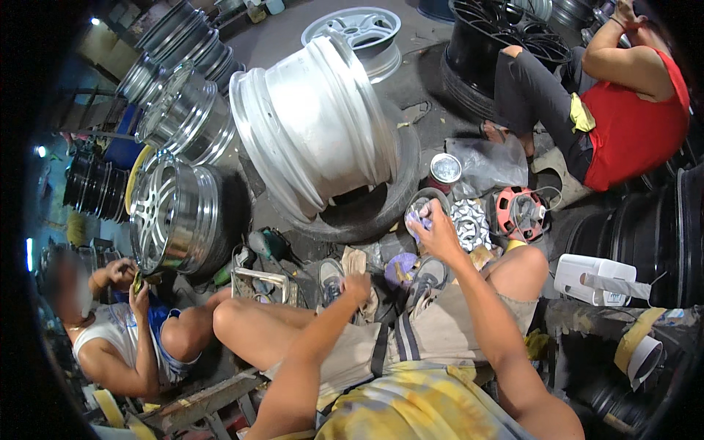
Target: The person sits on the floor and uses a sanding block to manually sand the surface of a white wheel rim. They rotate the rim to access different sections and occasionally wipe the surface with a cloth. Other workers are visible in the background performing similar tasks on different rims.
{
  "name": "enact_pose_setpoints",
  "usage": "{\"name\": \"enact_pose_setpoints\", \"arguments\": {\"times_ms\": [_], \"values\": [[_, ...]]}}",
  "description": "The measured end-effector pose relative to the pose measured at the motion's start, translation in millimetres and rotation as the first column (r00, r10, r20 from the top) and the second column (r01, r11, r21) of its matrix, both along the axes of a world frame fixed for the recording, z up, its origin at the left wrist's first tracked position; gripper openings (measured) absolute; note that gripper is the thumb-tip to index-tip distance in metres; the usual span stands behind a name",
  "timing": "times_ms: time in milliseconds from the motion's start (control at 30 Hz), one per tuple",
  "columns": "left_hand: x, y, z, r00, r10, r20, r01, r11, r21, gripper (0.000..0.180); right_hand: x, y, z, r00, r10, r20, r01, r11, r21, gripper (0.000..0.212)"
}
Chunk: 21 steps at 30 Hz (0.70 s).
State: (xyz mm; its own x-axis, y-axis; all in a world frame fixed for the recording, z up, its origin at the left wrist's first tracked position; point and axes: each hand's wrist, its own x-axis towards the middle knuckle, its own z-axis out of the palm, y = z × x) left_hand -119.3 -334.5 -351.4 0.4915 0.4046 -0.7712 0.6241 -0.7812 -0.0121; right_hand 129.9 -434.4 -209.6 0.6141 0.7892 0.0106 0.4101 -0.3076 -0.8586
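Note:
My right hand pinches a small purple-and-white crumpled piece over a round container between my feet and the wheels. My left hand is curled and slightly blurred above my left shoe. A tan piece of paper or cloth shows just beyond its fingers; whether the hand grips it is unclear. Ahead, a large silver wheel rim rests tilted on a black tire. A purple round lid or disc lies between my shoes.
An open tin, plastic sheet and red cable reel lie right of the tire. A green power tool lies left. Polished rims stand further left. One person sits left; another in red sits right.

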Motion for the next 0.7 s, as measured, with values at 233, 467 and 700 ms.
{"name": "enact_pose_setpoints", "arguments": {"times_ms": [233, 467, 700], "values": [[-54.5, -17.2, -103.4, 0.951, -0.253, 0.178, 0.212, 0.953, 0.218, 0.047, -5.0, -1.7, -26.0, 0.998, 0.045, 0.033, -0.041, 0.992, -0.121, 0.04], [4.3, 78.1, 54.6, 0.982, -0.021, 0.187, 0.068, 0.966, -0.248, 0.06, -10.1, 2.9, -21.7, 0.996, 0.081, 0.027, -0.078, 0.992, -0.099, 0.034], [27.5, 166.2, 364.7, 0.704, 0.045, 0.709, -0.05, 0.999, -0.014, 0.035, -3.5, -3.9, -34.1, 0.984, 0.149, 0.101, -0.137, 0.983, -0.119, 0.033]]}}
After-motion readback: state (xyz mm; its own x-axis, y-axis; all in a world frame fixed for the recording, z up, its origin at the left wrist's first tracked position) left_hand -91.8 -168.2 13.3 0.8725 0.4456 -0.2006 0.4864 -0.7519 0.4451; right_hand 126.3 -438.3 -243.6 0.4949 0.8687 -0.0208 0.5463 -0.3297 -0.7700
